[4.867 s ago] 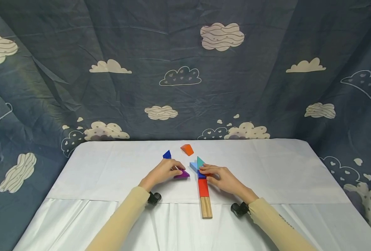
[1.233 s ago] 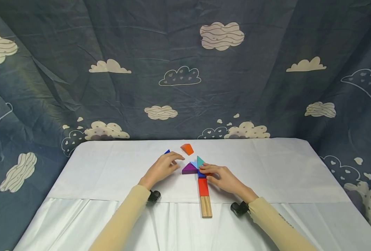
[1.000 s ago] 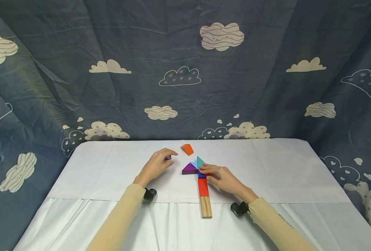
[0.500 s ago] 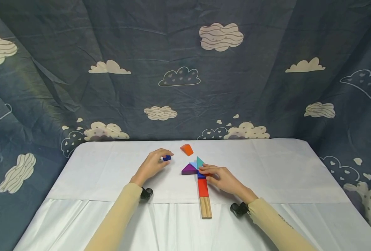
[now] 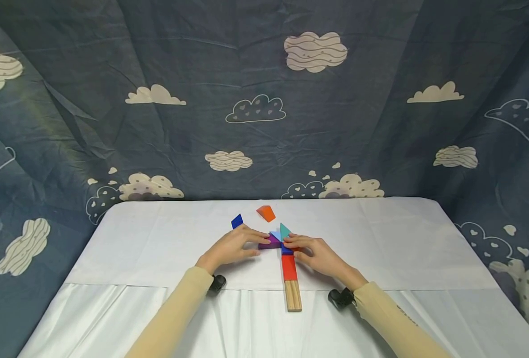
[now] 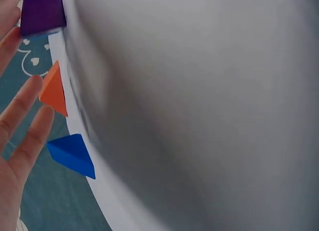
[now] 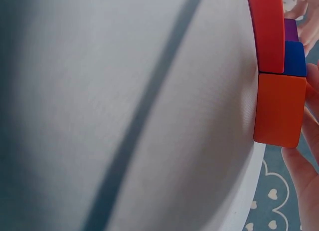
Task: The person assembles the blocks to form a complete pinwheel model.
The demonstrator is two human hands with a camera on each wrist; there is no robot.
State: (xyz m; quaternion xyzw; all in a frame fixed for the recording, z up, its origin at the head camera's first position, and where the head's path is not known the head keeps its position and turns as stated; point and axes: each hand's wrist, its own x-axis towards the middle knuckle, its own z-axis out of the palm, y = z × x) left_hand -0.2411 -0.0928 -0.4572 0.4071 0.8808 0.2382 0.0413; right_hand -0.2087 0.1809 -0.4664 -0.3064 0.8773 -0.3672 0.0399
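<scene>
My left hand (image 5: 230,246) reaches the purple triangular block (image 5: 270,242) with its fingertips, the fingers fairly straight; in the left wrist view they spread near the purple block (image 6: 42,11). My right hand (image 5: 320,254) holds an orange block (image 7: 279,109) with its fingers at the far side; the thumb's contact is partly hidden. That block sits against a blue block (image 5: 286,249). Light blue (image 5: 274,233) and teal triangular blocks (image 5: 284,230) join above. A red block (image 5: 289,268) and a plain wooden block (image 5: 293,296) run in line toward me.
Behind my left hand lies a loose blue triangular block (image 5: 237,221). Another orange block (image 5: 266,213) lies farther back. The white tablecloth (image 5: 380,238) ends at a dark cloud-patterned curtain (image 5: 363,149).
The purple block, earlier in my left hand, now lies against the light blue block. My left hand moved left by the loose blue block, then back right onto the purple one. Right hand stays.
</scene>
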